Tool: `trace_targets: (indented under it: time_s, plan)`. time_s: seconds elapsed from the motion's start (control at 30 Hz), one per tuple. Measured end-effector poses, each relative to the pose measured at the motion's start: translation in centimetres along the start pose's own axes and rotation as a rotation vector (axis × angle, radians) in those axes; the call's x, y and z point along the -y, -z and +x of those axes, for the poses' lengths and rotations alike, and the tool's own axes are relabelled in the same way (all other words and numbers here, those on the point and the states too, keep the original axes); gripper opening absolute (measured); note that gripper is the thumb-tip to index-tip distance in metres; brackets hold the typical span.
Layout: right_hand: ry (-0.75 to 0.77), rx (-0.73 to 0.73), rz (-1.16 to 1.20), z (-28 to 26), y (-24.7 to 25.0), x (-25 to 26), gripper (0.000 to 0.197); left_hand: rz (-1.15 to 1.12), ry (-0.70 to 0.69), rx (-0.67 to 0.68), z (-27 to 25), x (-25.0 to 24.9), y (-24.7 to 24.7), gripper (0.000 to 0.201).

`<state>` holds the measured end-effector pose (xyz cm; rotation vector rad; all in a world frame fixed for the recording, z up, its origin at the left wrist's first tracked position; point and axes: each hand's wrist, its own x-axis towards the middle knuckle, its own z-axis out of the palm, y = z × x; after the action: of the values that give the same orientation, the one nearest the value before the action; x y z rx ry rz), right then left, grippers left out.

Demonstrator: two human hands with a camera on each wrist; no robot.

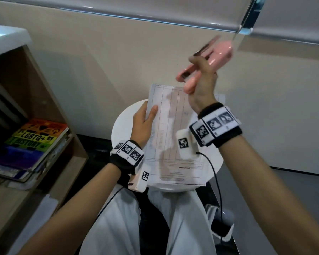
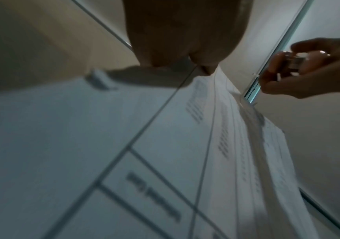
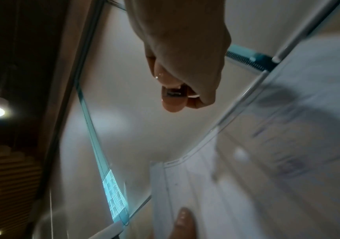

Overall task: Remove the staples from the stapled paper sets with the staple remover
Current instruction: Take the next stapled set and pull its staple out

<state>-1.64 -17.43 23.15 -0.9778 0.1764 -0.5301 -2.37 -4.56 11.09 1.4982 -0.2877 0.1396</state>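
Note:
A printed paper set (image 1: 173, 129) with table lines lies on a round white stool (image 1: 120, 126). My left hand (image 1: 145, 116) grips its left edge, thumb on top of the sheet; from the left wrist camera the same paper set (image 2: 165, 145) fills the lower frame. My right hand (image 1: 203, 78) is raised above the far end of the paper and grips a pink staple remover (image 1: 215, 52), blurred by motion. The left wrist view shows that staple remover (image 2: 291, 64) in the right hand (image 2: 312, 76). In the right wrist view its pink tip (image 3: 172, 98) shows below the curled fingers.
A wooden shelf (image 1: 50, 92) stands at the left, holding a stack of books (image 1: 33, 142) with a rainbow cover on top. A beige wall runs behind the stool. My knees in light trousers (image 1: 118, 218) sit under the stool. A black cable (image 1: 216, 181) hangs from the right wrist.

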Motion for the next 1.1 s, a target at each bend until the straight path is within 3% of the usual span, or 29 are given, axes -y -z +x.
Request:
trace_targets:
  time_s: [0.07, 0.17, 0.33, 0.43, 0.77, 0.9, 1.03, 1.1]
  plan:
    - [-0.038, -0.014, -0.012, 0.0, -1.8, -0.6, 0.01, -0.01, -0.008, 0.001, -0.5, 0.1, -0.2, 0.02]
    - [-0.034, -0.042, -0.15, 0.4, -3.3, -2.0, 0.016, -0.019, -0.019, 0.031, -1.1, 0.2, -0.3, 0.026]
    - [0.17, 0.004, -0.576, 0.3, -3.6, -4.3, 0.023, -0.057, -0.02, 0.015, -1.1, 0.5, 0.1, 0.035]
    - [0.224, 0.021, -0.656, 0.1, -3.6, -5.3, 0.029, -0.065, -0.012, 0.008, -0.8, 0.5, 0.1, 0.036]
    - [0.187, 0.061, -0.624, 0.3, -4.3, -6.5, 0.022, 0.025, -0.053, 0.03, 0.0, 1.4, 0.9, 0.037]
    - [0.182, 0.022, -0.431, 1.0, -3.1, -5.2, 0.016, 0.078, -0.014, 0.044, 0.5, 1.6, 1.8, 0.033]
    - [0.178, -0.142, -0.421, 2.9, 2.5, -2.7, 0.06, 0.066, 0.006, 0.034, 0.7, 1.6, 3.0, 0.031]
    - [0.093, -0.021, -0.365, 2.7, 6.7, -2.1, 0.052, 0.036, 0.027, 0.06, 1.0, 1.8, 3.3, 0.038]
